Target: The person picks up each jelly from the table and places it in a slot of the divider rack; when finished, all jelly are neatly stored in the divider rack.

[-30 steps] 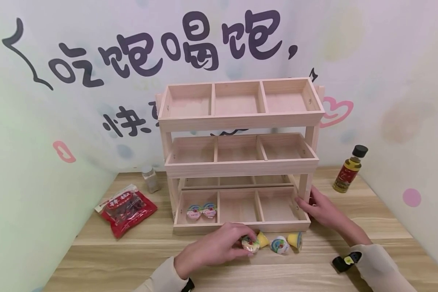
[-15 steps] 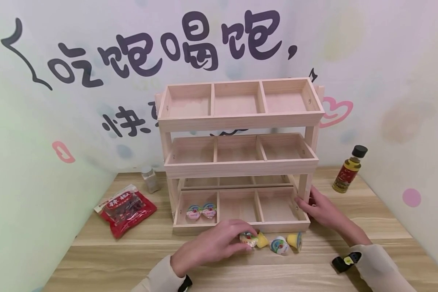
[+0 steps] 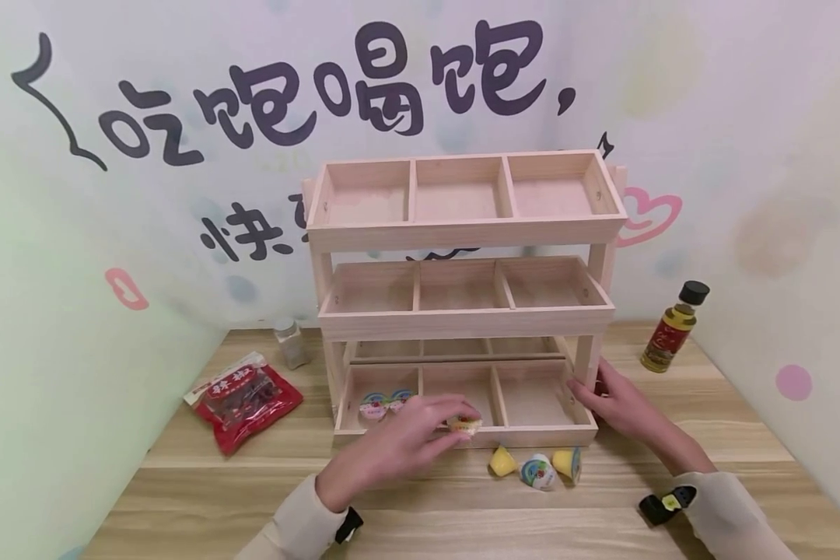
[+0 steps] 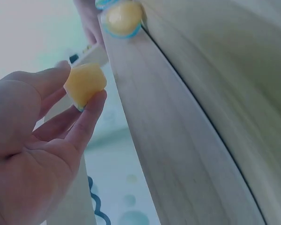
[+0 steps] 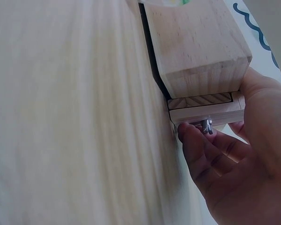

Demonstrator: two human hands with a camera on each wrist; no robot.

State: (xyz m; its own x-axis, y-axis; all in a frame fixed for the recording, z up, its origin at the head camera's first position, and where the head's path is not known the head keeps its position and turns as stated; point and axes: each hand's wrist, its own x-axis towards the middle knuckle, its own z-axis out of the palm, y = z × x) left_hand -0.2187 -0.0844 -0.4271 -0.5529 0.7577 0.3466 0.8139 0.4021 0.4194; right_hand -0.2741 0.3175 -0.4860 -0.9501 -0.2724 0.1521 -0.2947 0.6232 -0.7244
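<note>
Between thumb and fingers, my left hand (image 3: 399, 435) pinches a yellow jelly cup (image 3: 465, 425) over the front edge of the rack's bottom tier. The left wrist view shows that jelly cup (image 4: 85, 83) raised at the fingertips. Two pink-lidded jelly cups (image 3: 373, 407) lie in the bottom tier's left compartment, partly behind this hand. My right hand (image 3: 623, 404) grips the right upright of the three-tier wooden rack (image 3: 465, 325). In the right wrist view its fingers curl beside a metal fastener (image 5: 207, 126). Several jelly cups (image 3: 537, 471) lie on the table before the rack.
Left of the rack lie a red bag of dried chillies (image 3: 245, 400) and a small clear jar (image 3: 291, 344). A black-capped oil bottle (image 3: 668, 334) stands at the right. A printed wall (image 3: 147, 295) closes off the back of the wooden table (image 3: 203, 490).
My left hand has lifted one jelly cup off the table and carried it up and left, to the bottom tier's front edge. The right hand keeps its grip on the rack.
</note>
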